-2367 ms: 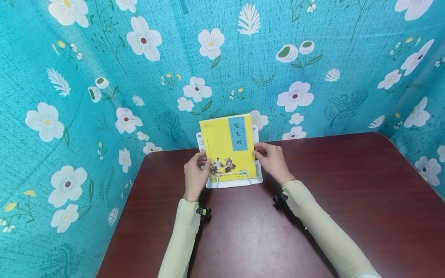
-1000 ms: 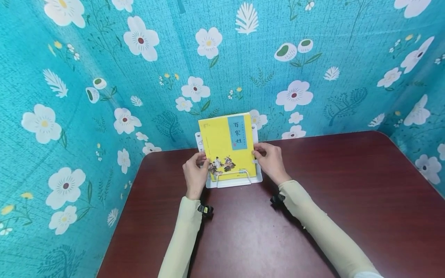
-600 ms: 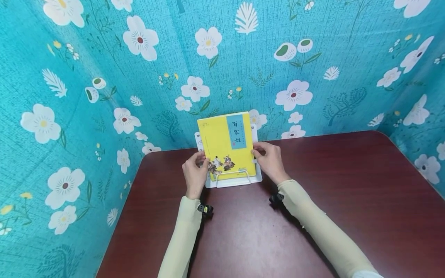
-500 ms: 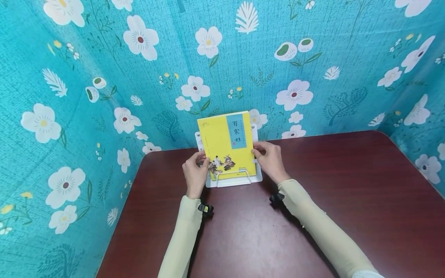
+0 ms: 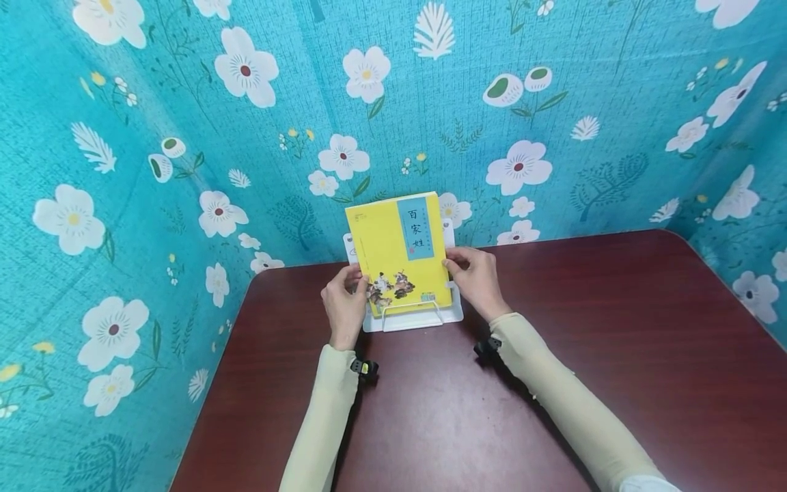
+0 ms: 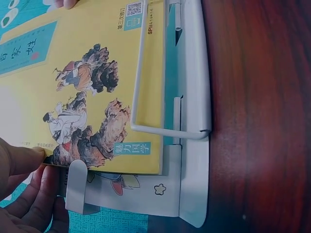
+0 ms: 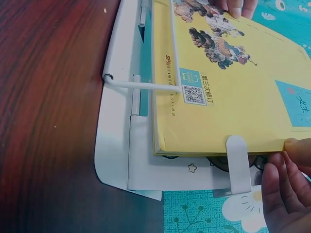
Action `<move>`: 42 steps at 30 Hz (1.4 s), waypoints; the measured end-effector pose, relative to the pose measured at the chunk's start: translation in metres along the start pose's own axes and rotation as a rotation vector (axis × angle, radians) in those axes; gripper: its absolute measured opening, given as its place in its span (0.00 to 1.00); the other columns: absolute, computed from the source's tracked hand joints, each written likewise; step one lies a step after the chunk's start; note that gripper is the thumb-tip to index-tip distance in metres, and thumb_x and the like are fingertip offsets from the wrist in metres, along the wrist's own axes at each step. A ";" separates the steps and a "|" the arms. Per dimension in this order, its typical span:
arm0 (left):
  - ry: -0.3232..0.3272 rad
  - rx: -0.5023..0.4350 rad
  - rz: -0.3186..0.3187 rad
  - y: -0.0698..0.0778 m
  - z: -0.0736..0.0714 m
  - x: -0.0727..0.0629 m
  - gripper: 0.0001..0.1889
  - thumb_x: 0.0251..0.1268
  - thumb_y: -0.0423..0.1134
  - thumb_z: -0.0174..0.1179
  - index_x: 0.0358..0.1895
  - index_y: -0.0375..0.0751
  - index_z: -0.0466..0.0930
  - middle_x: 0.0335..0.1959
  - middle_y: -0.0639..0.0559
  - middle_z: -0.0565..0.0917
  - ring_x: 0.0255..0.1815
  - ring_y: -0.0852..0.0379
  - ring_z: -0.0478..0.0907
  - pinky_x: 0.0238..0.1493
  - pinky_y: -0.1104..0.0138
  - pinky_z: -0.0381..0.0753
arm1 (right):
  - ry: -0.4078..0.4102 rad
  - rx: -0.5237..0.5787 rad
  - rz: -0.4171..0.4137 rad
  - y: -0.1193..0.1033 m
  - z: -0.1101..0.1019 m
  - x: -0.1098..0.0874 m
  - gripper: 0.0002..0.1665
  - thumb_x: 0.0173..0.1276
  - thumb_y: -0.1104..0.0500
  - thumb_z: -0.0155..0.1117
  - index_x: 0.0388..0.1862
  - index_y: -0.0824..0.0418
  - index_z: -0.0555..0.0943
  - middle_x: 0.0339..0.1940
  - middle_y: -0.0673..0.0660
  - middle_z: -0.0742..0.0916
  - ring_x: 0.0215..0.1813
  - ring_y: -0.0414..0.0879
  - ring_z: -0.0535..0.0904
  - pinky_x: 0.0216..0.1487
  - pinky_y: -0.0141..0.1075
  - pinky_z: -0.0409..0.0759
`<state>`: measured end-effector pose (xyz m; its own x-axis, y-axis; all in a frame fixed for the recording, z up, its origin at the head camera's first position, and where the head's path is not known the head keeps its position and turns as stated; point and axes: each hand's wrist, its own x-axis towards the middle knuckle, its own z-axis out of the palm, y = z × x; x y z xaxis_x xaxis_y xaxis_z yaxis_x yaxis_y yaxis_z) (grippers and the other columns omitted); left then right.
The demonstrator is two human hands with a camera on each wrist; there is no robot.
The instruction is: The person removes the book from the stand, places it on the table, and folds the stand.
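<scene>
A yellow book [image 5: 387,236] with a blue title panel and painted figures leans back on a white book stand [image 5: 413,321]. My left hand [image 5: 344,301] pinches the book's left edge, thumb on the cover. At the opposite edge, my right hand [image 5: 478,279] pinches it the same way. The stand's wire holder [image 6: 137,87] crosses in front of the lower cover. In the right wrist view, a gap separates the book's bottom edge from the stand's ledge [image 7: 114,136]. A white side clip [image 7: 238,162] overlaps the cover's edge; another clip [image 6: 76,187] shows in the left wrist view.
The stand rests near the back edge of a dark reddish-brown table [image 5: 584,328]. Close behind hangs a turquoise floral curtain [image 5: 307,116], which also covers the left and right sides. A small black camera [image 5: 365,370] sits at the left wrist, another camera [image 5: 488,349] at the right.
The book has risen a little relative to the stand, tilting slightly to the left, with both hands still pinching its edges. The stand has stayed in place.
</scene>
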<state>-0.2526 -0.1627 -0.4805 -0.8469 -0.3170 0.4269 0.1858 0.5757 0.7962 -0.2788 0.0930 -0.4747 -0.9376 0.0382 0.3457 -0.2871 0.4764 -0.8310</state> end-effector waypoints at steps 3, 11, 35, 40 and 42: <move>0.002 0.000 -0.004 0.001 0.001 0.000 0.13 0.66 0.32 0.70 0.53 0.38 0.89 0.41 0.43 0.92 0.41 0.48 0.90 0.44 0.62 0.81 | 0.004 0.003 0.003 0.000 0.000 0.001 0.15 0.72 0.63 0.70 0.56 0.63 0.88 0.46 0.61 0.93 0.40 0.51 0.86 0.43 0.40 0.87; 0.019 -0.011 0.029 0.001 0.002 0.002 0.12 0.66 0.33 0.70 0.52 0.37 0.89 0.40 0.42 0.92 0.41 0.47 0.90 0.49 0.54 0.86 | 0.018 0.005 0.013 -0.001 -0.001 0.004 0.16 0.71 0.63 0.71 0.56 0.63 0.88 0.46 0.61 0.93 0.41 0.51 0.87 0.44 0.42 0.88; 0.091 -0.078 0.096 0.014 0.002 0.017 0.13 0.68 0.31 0.68 0.54 0.39 0.89 0.41 0.42 0.92 0.41 0.46 0.89 0.45 0.59 0.81 | 0.050 0.082 0.020 -0.012 -0.006 0.018 0.17 0.73 0.61 0.70 0.58 0.61 0.88 0.49 0.59 0.93 0.43 0.49 0.87 0.47 0.41 0.87; 0.097 -0.083 0.106 0.016 0.005 0.020 0.13 0.70 0.32 0.67 0.55 0.40 0.88 0.42 0.42 0.92 0.41 0.47 0.89 0.46 0.61 0.79 | 0.064 0.104 0.002 -0.014 -0.008 0.021 0.16 0.72 0.61 0.70 0.58 0.61 0.88 0.49 0.59 0.93 0.43 0.49 0.87 0.45 0.34 0.86; 0.102 -0.089 0.101 0.016 0.005 0.020 0.13 0.70 0.32 0.67 0.55 0.40 0.88 0.42 0.42 0.92 0.41 0.47 0.89 0.46 0.62 0.78 | 0.059 0.114 0.000 -0.014 -0.008 0.020 0.16 0.73 0.61 0.70 0.58 0.61 0.88 0.49 0.60 0.92 0.43 0.49 0.87 0.44 0.30 0.84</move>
<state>-0.2695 -0.1560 -0.4618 -0.7675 -0.3388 0.5442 0.3144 0.5409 0.7801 -0.2924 0.0946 -0.4525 -0.9254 0.0911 0.3678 -0.3105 0.3737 -0.8740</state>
